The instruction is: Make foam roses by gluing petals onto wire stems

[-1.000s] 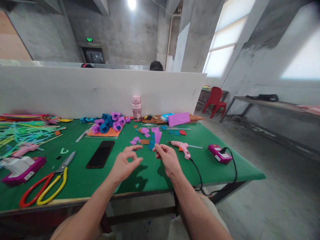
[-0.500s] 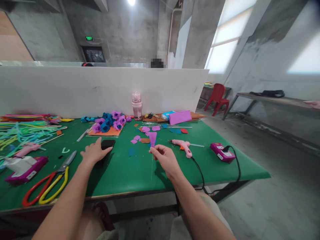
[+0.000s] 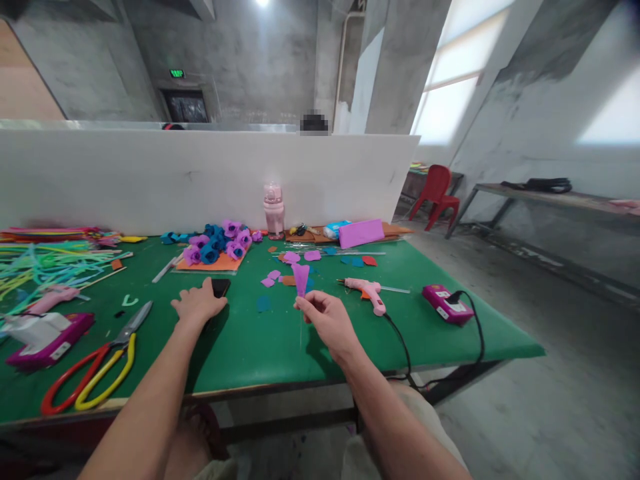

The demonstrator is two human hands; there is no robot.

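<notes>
My right hand (image 3: 327, 320) pinches the lower end of a purple paper piece (image 3: 301, 277). The paper flares upward like a fan, and a thin wire-like line hangs below my fingers. On the left, my left hand (image 3: 200, 303) lies over a black phone (image 3: 221, 287) with its fingers spread, hiding most of it. Whether it presses on the phone I cannot tell. A pink glue gun (image 3: 367, 293) lies to the right of my right hand. Purple and blue paper flowers (image 3: 217, 243) sit on an orange sheet beyond my left hand.
Red-and-yellow-handled scissors (image 3: 113, 357) lie at the left, near a purple power strip (image 3: 53, 343). Another purple power strip (image 3: 447, 305) stands at the right. Paper scraps (image 3: 293, 257) dot the green table (image 3: 240, 360). A pink bottle (image 3: 274, 212) stands against the white partition (image 3: 150, 180).
My left hand has slid right, further over the phone. My right hand has shifted slightly left with the purple paper piece, which now tilts a little left.
</notes>
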